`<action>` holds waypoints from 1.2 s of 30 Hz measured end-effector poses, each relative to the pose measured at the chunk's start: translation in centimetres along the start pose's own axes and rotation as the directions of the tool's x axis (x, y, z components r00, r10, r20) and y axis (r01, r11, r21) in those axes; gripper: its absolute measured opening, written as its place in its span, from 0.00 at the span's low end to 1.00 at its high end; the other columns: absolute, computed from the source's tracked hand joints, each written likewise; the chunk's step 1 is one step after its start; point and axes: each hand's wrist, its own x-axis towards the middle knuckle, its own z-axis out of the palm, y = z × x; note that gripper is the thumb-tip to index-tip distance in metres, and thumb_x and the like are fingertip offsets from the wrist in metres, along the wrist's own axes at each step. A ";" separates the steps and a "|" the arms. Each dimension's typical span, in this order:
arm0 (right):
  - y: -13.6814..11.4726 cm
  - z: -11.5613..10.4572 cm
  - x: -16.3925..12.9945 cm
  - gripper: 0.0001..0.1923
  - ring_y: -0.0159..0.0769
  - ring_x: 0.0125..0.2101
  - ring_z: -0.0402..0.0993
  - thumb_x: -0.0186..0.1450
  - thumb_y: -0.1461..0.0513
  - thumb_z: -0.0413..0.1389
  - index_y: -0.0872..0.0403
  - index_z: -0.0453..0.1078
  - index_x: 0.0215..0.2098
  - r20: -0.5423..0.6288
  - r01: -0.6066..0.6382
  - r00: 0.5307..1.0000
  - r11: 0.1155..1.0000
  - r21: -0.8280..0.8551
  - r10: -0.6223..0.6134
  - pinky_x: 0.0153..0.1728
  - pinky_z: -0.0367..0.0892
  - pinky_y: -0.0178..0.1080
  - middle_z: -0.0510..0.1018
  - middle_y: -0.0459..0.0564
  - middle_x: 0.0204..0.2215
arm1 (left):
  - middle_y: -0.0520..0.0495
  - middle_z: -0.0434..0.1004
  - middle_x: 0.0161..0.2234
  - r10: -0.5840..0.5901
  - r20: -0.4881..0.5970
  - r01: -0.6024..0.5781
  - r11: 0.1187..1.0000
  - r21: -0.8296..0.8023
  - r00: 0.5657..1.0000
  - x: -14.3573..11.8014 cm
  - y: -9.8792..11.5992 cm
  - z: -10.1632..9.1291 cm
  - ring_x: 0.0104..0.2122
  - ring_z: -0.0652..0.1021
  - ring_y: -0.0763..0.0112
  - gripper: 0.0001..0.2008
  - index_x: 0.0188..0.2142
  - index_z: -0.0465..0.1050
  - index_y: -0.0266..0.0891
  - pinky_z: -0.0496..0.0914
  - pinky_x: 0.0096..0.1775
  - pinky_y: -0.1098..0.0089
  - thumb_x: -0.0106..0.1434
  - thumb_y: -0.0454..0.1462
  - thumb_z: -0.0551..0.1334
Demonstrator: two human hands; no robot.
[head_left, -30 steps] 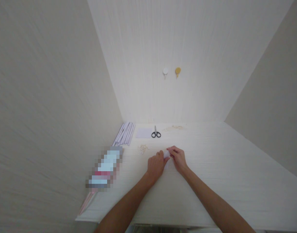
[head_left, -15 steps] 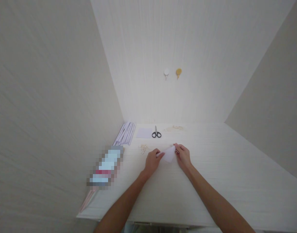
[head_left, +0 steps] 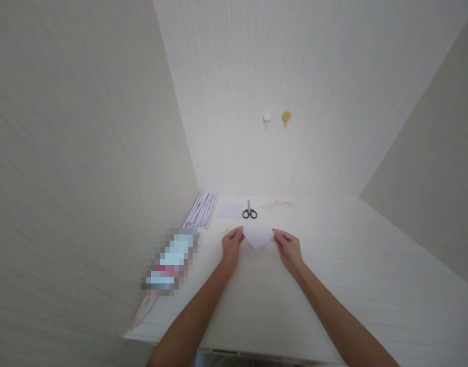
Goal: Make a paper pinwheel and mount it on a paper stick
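A: What do I see in the hands?

B: I read 1 folded white paper triangle (head_left: pixel 257 237), point toward the person, held over the white table (head_left: pixel 371 285). The left hand (head_left: pixel 231 248) pinches its left corner and the right hand (head_left: pixel 288 249) its right corner, fingers closed on the paper, likely to keep the top edge taut.

A: And beyond?

B: Scissors (head_left: pixel 249 210), 1 flat sheet (head_left: pixel 229 210) and paper strips (head_left: pixel 202 210) lie near the wall, within reach but clear of the hands.

Folded paper (head_left: pixel 257 236) between hands, scissors (head_left: pixel 249 211) behind it, paper strips (head_left: pixel 201 210) left
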 end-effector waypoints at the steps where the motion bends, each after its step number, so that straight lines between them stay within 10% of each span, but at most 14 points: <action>1: 0.0 0.0 -0.1 0.08 0.34 0.29 0.71 0.44 0.60 0.62 0.55 0.74 0.22 0.008 -0.003 1.000 1.000 0.000 0.003 0.32 0.66 0.37 0.77 0.50 0.27 | 0.43 0.74 0.34 0.003 -0.004 -0.003 0.999 -0.039 1.000 0.0 0.0 0.1 0.33 0.73 0.74 0.13 0.29 0.73 0.31 0.68 0.39 0.70 0.45 0.39 0.63; 36: -0.3 0.0 0.0 0.09 0.33 0.31 0.71 0.42 0.61 0.63 0.55 0.74 0.24 0.027 -0.012 1.000 0.997 0.071 0.011 0.35 0.67 0.35 0.77 0.48 0.28 | 0.47 0.74 0.29 0.064 0.047 -0.051 0.970 -0.236 0.997 -0.4 1.0 0.6 0.31 0.72 0.75 0.10 0.27 0.74 0.32 0.65 0.41 0.69 0.44 0.37 0.64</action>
